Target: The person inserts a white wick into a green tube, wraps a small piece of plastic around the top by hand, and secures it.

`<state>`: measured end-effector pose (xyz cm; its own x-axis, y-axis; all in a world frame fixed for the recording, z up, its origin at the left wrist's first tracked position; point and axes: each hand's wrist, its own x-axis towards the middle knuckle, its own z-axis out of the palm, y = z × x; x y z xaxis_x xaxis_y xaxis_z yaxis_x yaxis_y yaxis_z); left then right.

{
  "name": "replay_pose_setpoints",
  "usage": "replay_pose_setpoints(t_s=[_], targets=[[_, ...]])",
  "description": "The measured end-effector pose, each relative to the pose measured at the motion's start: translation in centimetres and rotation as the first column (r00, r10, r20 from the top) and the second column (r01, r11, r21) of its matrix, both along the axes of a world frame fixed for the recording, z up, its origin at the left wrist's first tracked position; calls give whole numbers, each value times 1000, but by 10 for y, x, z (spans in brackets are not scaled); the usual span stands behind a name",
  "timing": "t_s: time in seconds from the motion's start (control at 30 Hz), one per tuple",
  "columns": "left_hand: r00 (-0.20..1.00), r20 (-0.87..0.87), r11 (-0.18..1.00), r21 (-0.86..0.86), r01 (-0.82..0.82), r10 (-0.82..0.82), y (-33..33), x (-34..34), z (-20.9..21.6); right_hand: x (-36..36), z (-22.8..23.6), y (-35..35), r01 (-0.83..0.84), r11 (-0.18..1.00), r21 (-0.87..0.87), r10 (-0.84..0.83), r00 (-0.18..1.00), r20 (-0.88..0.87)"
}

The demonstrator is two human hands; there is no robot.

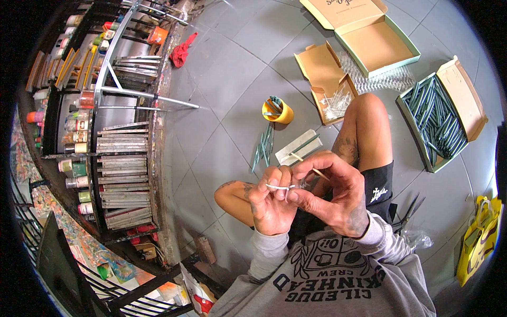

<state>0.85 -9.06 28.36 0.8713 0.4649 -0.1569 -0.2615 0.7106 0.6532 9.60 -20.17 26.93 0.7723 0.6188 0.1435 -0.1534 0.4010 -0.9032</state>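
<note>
My left hand (273,206) is closed, its fingertips pinching a thin whitish strip (279,187) near my chest. The right hand (338,193) meets it there, thumb against the strip's end. A slender pale wooden stick (320,173) passes through my right hand's curled fingers. Just beyond the hands lies a flat whitish piece (288,157) with a dark green stick (307,145) along it. Loose dark green sticks (262,148) are on the floor beside a yellow cup (285,114) that holds more of them.
At right, an opened box (430,165) is full of dark green sticks. A small carton (312,79) holds clear thin pieces; a larger open box (377,45) rests on bubble wrap (393,82). Scissors (409,211) and a yellow bag (480,238) lie right, shelves (124,174) left.
</note>
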Motion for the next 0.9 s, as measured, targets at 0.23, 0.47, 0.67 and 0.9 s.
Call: replay_pose_setpoints(t_s=[0.23,0.47,0.67,0.9], targets=[[998,-60,999,43,4,-2,8,-7,-4,0,10,-4,-131,991,32,134,980,-148],[989,-117,978,195,-71,95,12,-5,-4,-1,11,-6,-125,981,145,160,951,-266],[974,-142,946,298,-130,178,12,-3,1,-1,9,-7,-121,986,117,140,974,-179],[997,-38,958,284,-48,61,25,-14,-10,-1,16,-9,-160,980,116,181,964,-193]])
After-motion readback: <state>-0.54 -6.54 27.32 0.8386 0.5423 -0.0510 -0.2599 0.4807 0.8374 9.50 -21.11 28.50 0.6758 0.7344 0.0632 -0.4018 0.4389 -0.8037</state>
